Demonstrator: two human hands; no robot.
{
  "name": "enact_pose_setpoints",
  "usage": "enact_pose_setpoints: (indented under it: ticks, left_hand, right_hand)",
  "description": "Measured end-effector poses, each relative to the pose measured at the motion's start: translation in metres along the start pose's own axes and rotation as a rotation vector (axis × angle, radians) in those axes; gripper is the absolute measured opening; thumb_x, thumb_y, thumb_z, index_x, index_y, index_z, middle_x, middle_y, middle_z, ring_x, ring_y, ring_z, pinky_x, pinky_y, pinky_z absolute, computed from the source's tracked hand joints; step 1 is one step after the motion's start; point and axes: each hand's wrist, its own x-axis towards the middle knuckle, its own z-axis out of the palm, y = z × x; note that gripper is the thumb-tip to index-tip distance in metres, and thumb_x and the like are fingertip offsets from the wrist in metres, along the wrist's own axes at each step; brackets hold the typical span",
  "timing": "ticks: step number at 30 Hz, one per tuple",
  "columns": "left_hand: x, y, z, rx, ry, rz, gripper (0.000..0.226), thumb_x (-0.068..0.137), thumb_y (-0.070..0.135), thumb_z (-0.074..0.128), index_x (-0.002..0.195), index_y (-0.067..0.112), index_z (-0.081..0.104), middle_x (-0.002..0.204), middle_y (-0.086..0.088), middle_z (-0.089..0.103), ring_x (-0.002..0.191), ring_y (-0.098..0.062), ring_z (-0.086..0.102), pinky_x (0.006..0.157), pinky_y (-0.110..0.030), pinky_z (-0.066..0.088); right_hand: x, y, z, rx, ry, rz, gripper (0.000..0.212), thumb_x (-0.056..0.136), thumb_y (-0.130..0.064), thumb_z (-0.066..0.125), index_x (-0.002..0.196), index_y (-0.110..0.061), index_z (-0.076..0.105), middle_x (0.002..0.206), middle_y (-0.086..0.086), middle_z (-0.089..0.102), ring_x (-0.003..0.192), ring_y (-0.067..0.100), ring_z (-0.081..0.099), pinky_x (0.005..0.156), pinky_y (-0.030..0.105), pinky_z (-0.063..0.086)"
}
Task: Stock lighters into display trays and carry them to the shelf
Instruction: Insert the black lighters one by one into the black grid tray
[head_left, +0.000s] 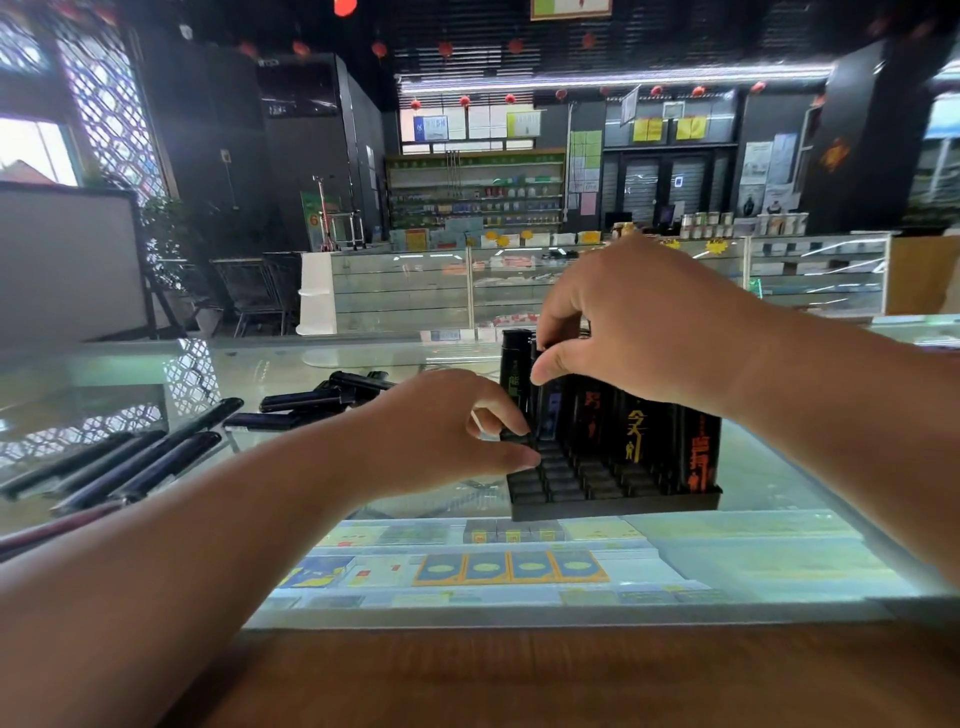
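Lighter (551, 410) upright, long axis vertical, pinched at its cap between thumb and forefinger of the right hand (634, 322). That hand hangs over the back-left corner of the tray (613, 506), at about eleven o'clock of its grid. The base looks to be in or just above a slot there. Fingers hide the cap and neighbours hide the foot, so I cannot tell whether it is seated.

Judged from that, the move in hand is a straight push down along the lighter's own axis. It should not tilt toward the standing row (636, 431), which fills the back from twelve to three o'clock, packed side by side.

The left hand (447, 431) lies at nine o'clock of the tray, thumb and forefinger curled onto its left edge, seemingly steadying it. Front slots (566, 483), at six o'clock, are bare.

Next stock is likely the pile (311, 401) of loose lighters lying flat on the counter (779, 467), at ten o'clock from the tray, long axes roughly left to right. The left hand is nearer to it; the right is well apart. More dark sticks (130, 462) lie further out at nine o'clock, probably lighters too, though blur leaves that unsure.
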Motion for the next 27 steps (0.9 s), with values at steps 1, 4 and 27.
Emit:
enact_pose_setpoints:
  ticks: [1,4,27]
  left_hand:
    - [0.000,0.000,0.000,0.001,-0.001,-0.001,0.030,0.081,0.055,0.067,0.107,0.040,0.066,0.094,0.023,0.058,0.086,0.014,0.053,0.067,-0.001,0.035]
    - [0.000,0.000,0.000,-0.014,0.000,-0.008,0.029,0.081,0.055,0.067,0.106,0.040,0.066,0.096,0.023,0.059,0.088,0.013,0.054,0.069,-0.002,0.035]
    - [0.001,-0.008,-0.004,-0.039,0.033,0.029,0.022,0.082,0.048,0.070,0.102,0.038,0.067,0.097,0.021,0.062,0.088,0.013,0.055,0.070,0.000,0.039]
  right_hand:
    - [0.000,0.001,0.000,-0.006,-0.013,-0.002,0.019,0.079,-0.046,0.074,0.087,-0.029,0.074,0.086,-0.013,0.069,0.078,0.007,0.062,0.076,0.031,0.050]
    - [-0.001,0.002,0.000,-0.051,-0.086,-0.012,0.016,0.091,-0.036,0.063,0.100,-0.028,0.074,0.101,-0.007,0.069,0.099,0.009,0.059,0.081,0.025,0.041]
    - [-0.012,-0.001,-0.004,-0.193,0.020,-0.010,0.031,0.093,-0.042,0.054,0.123,-0.034,0.061,0.121,-0.008,0.062,0.118,0.015,0.050,0.099,0.035,0.041]
